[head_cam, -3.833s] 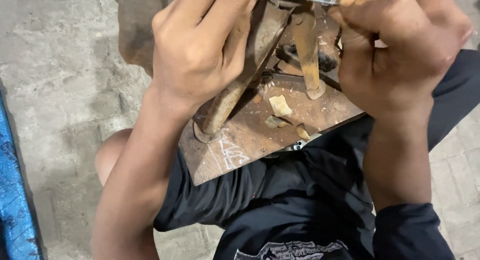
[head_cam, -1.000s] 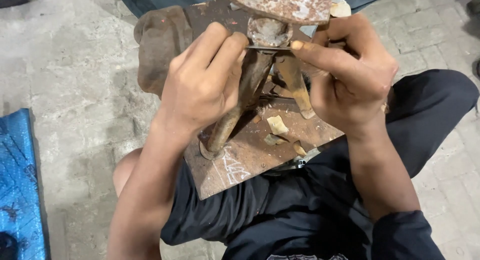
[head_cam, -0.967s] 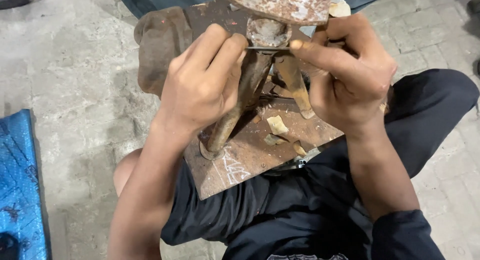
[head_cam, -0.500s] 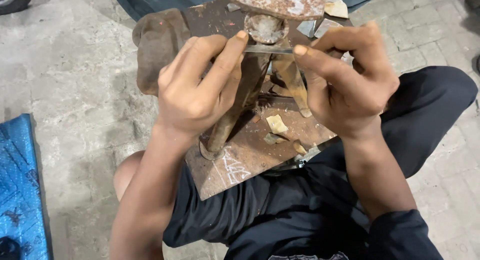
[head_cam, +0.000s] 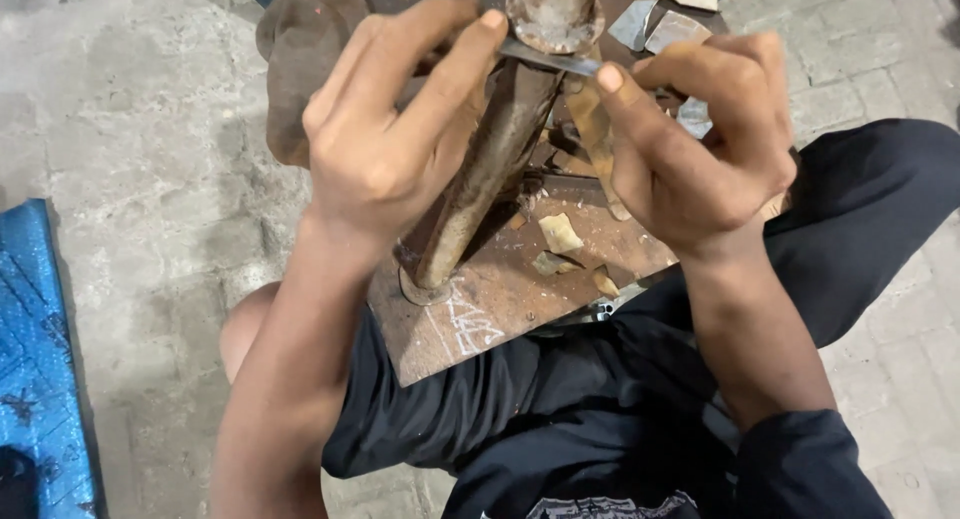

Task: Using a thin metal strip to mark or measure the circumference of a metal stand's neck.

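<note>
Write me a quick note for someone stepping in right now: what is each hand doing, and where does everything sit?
Left hand: fingers pinching one end of a thin metal strip.
Right hand: pinching the strip's other end.
The strip lies across a rusty stand, just under its round cap.
The stand rests on a rusty plate on the person's lap; small scraps lie on the plate.
Done or left: cannot tell from this view.

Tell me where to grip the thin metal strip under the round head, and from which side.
Grip the metal strip at its two ends, one from the left and one from the right, pinched between thumb and fingers. It lies flat and level under the round head, with only its ends clear of the stand. The left hand and right hand already pinch it this way.
</note>
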